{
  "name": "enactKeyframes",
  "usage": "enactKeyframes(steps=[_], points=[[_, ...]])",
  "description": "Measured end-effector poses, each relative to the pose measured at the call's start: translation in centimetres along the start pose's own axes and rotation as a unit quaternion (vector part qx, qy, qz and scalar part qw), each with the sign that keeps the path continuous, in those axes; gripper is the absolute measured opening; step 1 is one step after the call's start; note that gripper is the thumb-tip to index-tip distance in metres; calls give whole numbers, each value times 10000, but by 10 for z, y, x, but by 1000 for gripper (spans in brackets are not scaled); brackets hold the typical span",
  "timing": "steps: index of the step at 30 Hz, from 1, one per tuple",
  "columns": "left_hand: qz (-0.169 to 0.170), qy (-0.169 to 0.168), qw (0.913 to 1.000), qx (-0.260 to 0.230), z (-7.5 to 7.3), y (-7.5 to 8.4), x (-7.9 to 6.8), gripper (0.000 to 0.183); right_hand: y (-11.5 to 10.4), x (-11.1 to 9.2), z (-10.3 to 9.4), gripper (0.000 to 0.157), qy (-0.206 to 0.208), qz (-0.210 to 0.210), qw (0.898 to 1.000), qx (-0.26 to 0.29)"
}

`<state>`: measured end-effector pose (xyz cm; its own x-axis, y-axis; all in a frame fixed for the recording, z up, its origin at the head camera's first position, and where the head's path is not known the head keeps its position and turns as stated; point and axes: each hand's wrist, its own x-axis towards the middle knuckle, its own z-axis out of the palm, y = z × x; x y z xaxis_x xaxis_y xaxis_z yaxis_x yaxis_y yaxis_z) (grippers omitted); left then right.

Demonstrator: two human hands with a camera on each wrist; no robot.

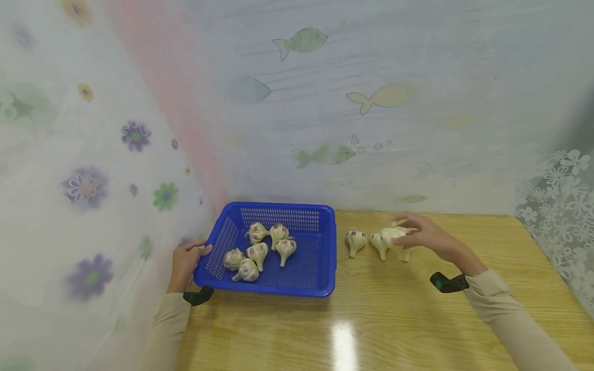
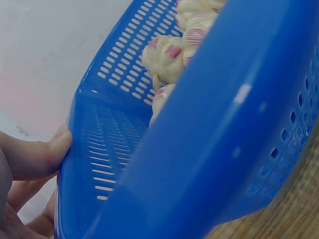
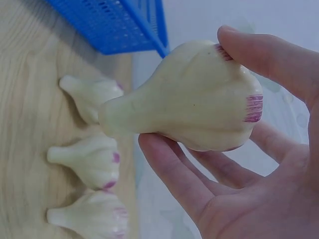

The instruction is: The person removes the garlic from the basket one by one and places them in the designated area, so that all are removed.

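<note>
My left hand [image 1: 184,262] grips the left rim of a blue plastic basket [image 1: 303,260], thumb [image 2: 47,152] on the rim and the other fingers behind the wall. Several garlic bulbs [image 1: 258,253], white with purple patches, lie in the left and middle part of the basket. My right hand [image 1: 433,238] holds one garlic bulb [image 3: 194,97] between thumb and fingers, raised over the table with its neck pointing away from the palm. Below it, three more bulbs lie in a row on the table, the nearest to the basket being a single garlic bulb [image 1: 356,242].
The wooden table [image 1: 390,319] runs back to a wall covering [image 1: 297,123] printed with fish. A flower-printed wall [image 1: 88,216] stands close beside my left arm. At the far right hangs a white lace-like floral sheet [image 1: 563,206].
</note>
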<state>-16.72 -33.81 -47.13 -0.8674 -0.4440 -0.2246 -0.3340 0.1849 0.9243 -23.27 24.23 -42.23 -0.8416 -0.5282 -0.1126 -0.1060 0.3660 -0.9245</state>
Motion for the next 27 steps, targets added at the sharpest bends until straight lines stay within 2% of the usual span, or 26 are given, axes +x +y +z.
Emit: enactKeyframes(steps=[27], points=[[-43,-42,10000,-66,1,1,0,46,27,-22,-23,63,292,200,9991,-220]])
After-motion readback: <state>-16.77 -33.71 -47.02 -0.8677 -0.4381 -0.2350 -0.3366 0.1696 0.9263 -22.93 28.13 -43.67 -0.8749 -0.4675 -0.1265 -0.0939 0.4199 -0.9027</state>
